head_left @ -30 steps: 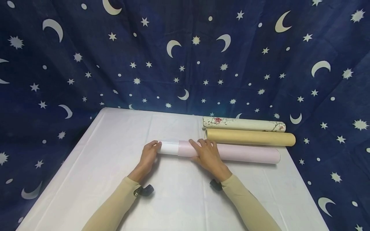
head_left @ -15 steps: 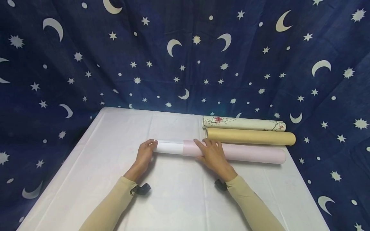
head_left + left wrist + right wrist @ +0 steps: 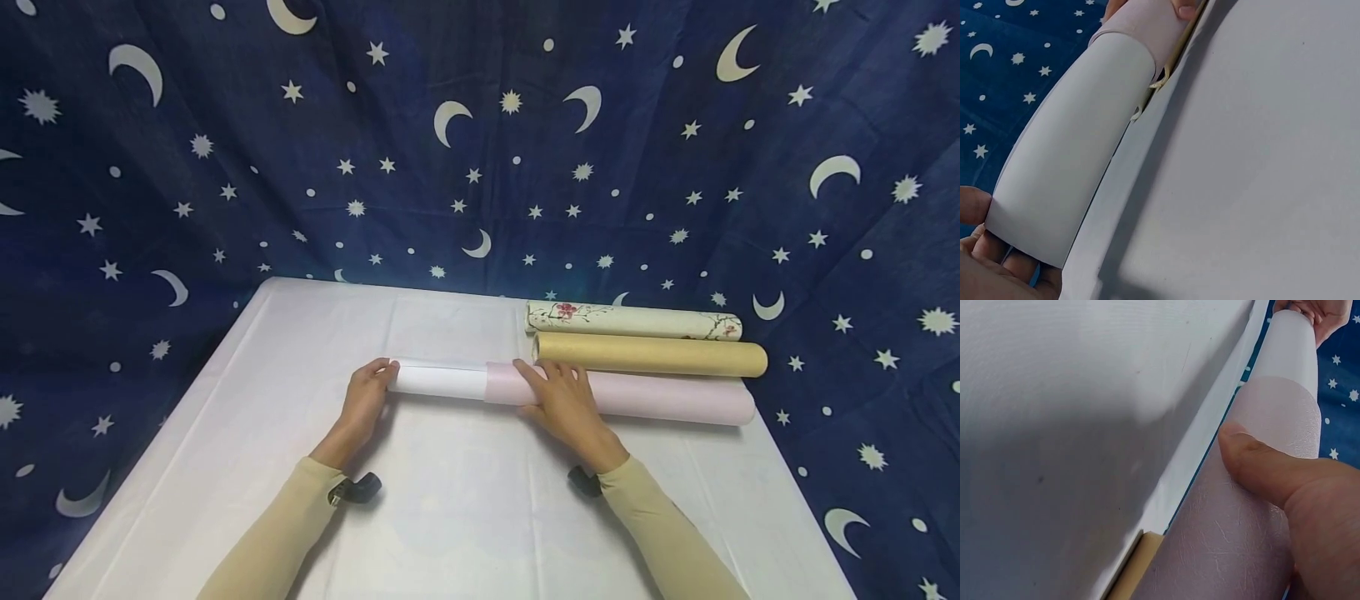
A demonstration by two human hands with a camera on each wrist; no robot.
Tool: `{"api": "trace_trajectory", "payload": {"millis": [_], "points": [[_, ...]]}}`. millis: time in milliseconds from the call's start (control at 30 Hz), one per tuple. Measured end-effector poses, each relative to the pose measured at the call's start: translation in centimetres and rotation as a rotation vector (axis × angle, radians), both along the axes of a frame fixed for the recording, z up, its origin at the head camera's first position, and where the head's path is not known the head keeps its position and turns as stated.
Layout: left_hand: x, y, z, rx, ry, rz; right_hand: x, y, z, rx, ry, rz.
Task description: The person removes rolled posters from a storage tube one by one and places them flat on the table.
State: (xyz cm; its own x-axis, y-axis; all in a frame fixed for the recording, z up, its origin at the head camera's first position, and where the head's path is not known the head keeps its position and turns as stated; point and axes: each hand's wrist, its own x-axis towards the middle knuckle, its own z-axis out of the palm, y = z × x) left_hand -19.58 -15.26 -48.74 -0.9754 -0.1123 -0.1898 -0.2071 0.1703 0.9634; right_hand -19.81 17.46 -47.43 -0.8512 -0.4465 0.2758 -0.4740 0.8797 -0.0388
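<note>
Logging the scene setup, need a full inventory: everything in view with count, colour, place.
pink roll: 1, pale pink, in front of yellow roll
white inner roll: 1, white, protruding from pink roll's left end
yellow roll: 1, yellow, behind pink roll
floral roll: 1, cream with red blossoms, behind yellow roll
table covering: 1, white, below the rolls
backdrop: 1, dark blue with pale moons and stars, around the table
black devices: 2, black, one per wrist
sleeves: 2, beige, on both forearms
left hand: 1, bare, fingers holding white inner roll
right hand: 1, bare, gripping pink roll

A white roll juts left from the pink roll — both crosswise.
</note>
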Motion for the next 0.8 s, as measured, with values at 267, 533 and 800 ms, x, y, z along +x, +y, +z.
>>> {"api": "trace_trajectory", "payload": {"millis": [267, 533, 800], "points": [[0.1, -0.8, 0.1, 0.032, 0.007, 0.008, 0.1, 0.8, 0.1, -0.002, 0.001, 0.003], [0.1, -1.9, 0.1, 0.037, -0.003, 0.018, 0.3, 1.8, 0.0, -0.022, 0.01, 0.009], [0.1, -2.7, 0.3, 0.03, 0.016, 0.033, 0.0, 2.7, -0.2, -0.02, 0.013, 0.01]]}}
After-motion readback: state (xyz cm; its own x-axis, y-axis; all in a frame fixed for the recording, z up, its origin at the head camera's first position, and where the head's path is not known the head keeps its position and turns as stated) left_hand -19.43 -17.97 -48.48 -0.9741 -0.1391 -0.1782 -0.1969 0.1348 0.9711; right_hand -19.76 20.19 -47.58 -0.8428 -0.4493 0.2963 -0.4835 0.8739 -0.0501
